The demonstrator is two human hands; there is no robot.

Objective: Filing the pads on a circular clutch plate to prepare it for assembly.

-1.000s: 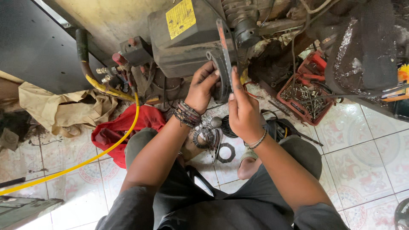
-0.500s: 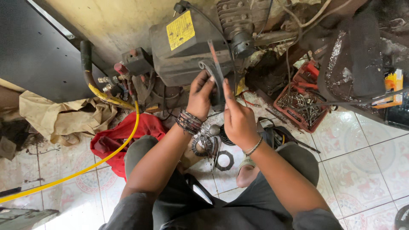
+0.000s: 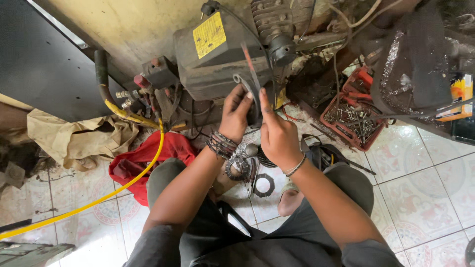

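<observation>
Hands are working together at the front of a grimy dark engine housing (image 3: 217,64) that is sitting on the tiled floor (image 3: 425,198), close against a wall. The left hand (image 3: 236,112) is closing its fingers around the lower end of a curved grey metal lever (image 3: 241,81) just under the housing, wrist wrapped in dark bracelets. The right hand (image 3: 278,134) is pressing up beside it, forefinger stretched along a slim dark bar with a reddish tip (image 3: 251,69) that is standing nearly upright against the housing; whether its other fingers are gripping the bar's foot cannot be told, since the hand is hiding it.

Judging by this, the step in hand is fitting or freeing that lever and bar at the engine's face, both hands steadying small parts in a tight spot. The next move seems to be calling for a firm hold on the lever while the bar is being guided, without letting either slip.

Between the knees a toothed metal gear (image 3: 238,167) and a flat black ring gasket (image 3: 263,185) are lying on the floor. A yellow hose (image 3: 123,183) is curving across a red rag (image 3: 148,158), and a red tray of screws (image 3: 352,116) is sitting to the right.
</observation>
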